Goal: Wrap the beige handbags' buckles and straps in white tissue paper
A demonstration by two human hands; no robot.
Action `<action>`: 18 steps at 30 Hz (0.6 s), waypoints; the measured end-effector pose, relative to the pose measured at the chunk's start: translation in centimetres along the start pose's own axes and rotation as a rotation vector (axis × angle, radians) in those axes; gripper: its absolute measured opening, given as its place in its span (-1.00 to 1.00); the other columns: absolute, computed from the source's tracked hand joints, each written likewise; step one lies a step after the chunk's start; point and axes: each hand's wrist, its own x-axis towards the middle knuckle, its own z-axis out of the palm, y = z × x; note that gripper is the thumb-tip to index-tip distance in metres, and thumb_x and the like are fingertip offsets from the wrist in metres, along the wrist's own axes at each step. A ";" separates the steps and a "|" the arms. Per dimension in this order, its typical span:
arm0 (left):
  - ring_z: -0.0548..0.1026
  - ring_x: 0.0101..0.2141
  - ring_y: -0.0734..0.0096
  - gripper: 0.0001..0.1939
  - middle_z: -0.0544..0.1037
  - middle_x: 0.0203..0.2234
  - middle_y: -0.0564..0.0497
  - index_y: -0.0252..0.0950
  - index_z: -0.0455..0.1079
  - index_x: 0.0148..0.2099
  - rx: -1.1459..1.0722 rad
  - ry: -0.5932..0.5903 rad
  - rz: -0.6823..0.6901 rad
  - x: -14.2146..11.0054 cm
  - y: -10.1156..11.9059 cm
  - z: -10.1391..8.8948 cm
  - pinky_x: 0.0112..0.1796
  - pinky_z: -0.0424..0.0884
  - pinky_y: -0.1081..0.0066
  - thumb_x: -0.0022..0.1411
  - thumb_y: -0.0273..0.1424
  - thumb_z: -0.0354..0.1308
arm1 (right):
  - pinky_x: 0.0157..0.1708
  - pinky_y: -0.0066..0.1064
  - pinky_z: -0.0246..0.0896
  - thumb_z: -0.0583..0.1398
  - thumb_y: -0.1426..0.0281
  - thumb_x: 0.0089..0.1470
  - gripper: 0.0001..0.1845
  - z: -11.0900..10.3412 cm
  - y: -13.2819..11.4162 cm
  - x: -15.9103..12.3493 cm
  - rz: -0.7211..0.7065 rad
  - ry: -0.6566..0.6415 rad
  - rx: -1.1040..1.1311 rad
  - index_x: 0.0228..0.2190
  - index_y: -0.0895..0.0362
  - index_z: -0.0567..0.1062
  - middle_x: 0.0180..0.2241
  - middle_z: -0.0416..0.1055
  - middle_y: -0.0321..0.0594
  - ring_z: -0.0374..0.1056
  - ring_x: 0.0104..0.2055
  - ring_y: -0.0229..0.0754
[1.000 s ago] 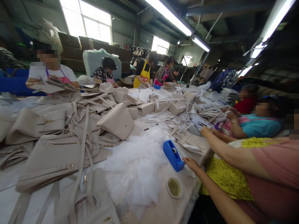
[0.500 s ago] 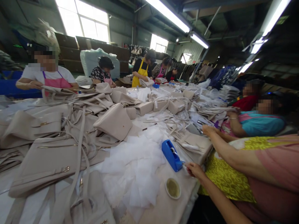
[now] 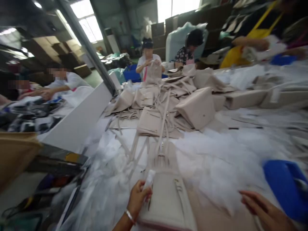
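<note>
My left hand (image 3: 138, 200), with a silver bangle at its wrist, is closed on a strip of white wrapping (image 3: 149, 180). It rests at the left edge of a beige handbag (image 3: 168, 195) that lies in front of me, with a strap and a gold-toned fitting on it. To the right, my right hand (image 3: 267, 210) has its fingers stretched out and apart from the bag; any small thing at the fingertips is too blurred to tell. Just beyond it stands a blue tape dispenser (image 3: 284, 186), partly cut off by the frame edge.
Thin white sheets (image 3: 216, 163) lie right of the bag, and crumpled clear plastic (image 3: 103, 192) lies left. A pile of beige bags (image 3: 154, 118) fills the middle. A white board (image 3: 81, 118) edges the table at left. Several people work around, one in a yellow apron (image 3: 231, 57).
My view has swung left and down. My right hand has left the tape dispenser's end and is now nearer the bag. My left hand and the white strip have come into view.
</note>
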 end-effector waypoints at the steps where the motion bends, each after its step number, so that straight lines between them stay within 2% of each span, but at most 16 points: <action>1: 0.33 -0.67 0.56 -0.70 0.44 -0.65 0.13 -0.34 0.27 -0.33 0.003 0.029 0.015 0.2 -0.5 -0.5 -0.65 0.17 0.55 -0.05 -0.33 0.30 | -0.28 -0.16 0.28 0.18 0.02 -0.25 -0.68 3.5 -3.3 -1.0 -0.037 -0.208 0.083 -0.36 -0.22 0.50 -0.30 0.47 0.07 0.41 -0.28 -0.01; 3: 0.32 -0.68 0.55 -0.72 0.45 -0.66 0.13 -0.32 0.25 -0.34 0.015 0.050 0.047 0.3 -1.1 -0.6 -0.67 0.14 0.55 -0.07 -0.36 0.28 | -0.31 -0.21 0.32 0.13 0.01 -0.08 -0.69 10.3 -10.1 -4.3 -0.200 -0.494 0.169 -0.33 -0.15 0.50 -0.39 0.46 -0.09 0.39 -0.35 -0.05; 5: 0.31 -0.68 0.54 -0.75 0.46 -0.65 0.13 -0.31 0.24 -0.32 0.037 0.022 0.082 0.2 -1.3 -0.4 -0.66 0.14 0.54 -0.05 -0.41 0.24 | -0.38 -0.29 0.30 0.03 0.11 0.09 -0.67 16.1 -15.8 -7.4 -0.410 -0.721 0.229 -0.30 -0.03 0.50 -0.45 0.43 -0.20 0.35 -0.41 -0.13; 6: 0.31 -0.68 0.55 -0.77 0.47 -0.64 0.13 -0.30 0.24 -0.30 0.048 -0.010 0.099 0.1 -1.3 -0.4 -0.66 0.15 0.54 -0.03 -0.42 0.21 | -0.41 -0.34 0.28 0.02 0.17 0.12 -0.68 18.5 -17.7 -8.4 -0.498 -0.761 0.237 -0.31 0.01 0.51 -0.46 0.43 -0.24 0.33 -0.44 -0.18; 8: 0.33 -0.67 0.55 -0.78 0.49 -0.60 0.11 -0.29 0.22 -0.28 0.058 -0.085 0.120 -0.1 -1.2 -0.7 -0.64 0.17 0.54 0.00 -0.43 0.17 | -0.38 -0.40 0.24 0.02 0.28 0.13 -0.71 21.9 -19.8 -9.3 -0.621 -0.784 0.214 -0.33 0.06 0.52 -0.47 0.44 -0.27 0.34 -0.43 -0.22; 11: 0.36 -0.65 0.54 -0.78 0.52 -0.55 0.09 -0.28 0.20 -0.27 0.046 -0.173 0.106 0.0 -1.2 -1.8 -0.64 0.18 0.54 0.00 -0.46 0.15 | -0.37 -0.43 0.21 0.02 0.34 0.13 -0.73 24.0 -19.9 -9.1 -0.669 -0.747 0.144 -0.33 0.08 0.50 -0.48 0.44 -0.28 0.35 -0.43 -0.23; 14: 0.39 -0.63 0.52 -0.79 0.53 -0.54 0.06 -0.30 0.22 -0.27 0.031 -0.227 0.080 0.3 -1.5 -2.8 -0.63 0.19 0.54 0.00 -0.47 0.15 | -0.41 -0.44 0.18 0.01 0.30 0.15 -0.73 24.4 -19.3 -9.0 -0.658 -0.736 0.099 -0.34 0.08 0.48 -0.51 0.42 -0.30 0.34 -0.46 -0.22; 18: 0.37 -0.66 0.54 -0.78 0.53 -0.57 0.05 -0.30 0.21 -0.29 -0.069 -0.245 0.052 0.8 -2.0 -3.1 -0.63 0.20 0.54 0.02 -0.42 0.19 | -0.36 -0.44 0.20 0.01 0.31 0.17 -0.76 24.8 -19.2 -9.9 -0.613 -0.724 0.137 -0.30 0.06 0.46 -0.47 0.47 -0.30 0.37 -0.43 -0.22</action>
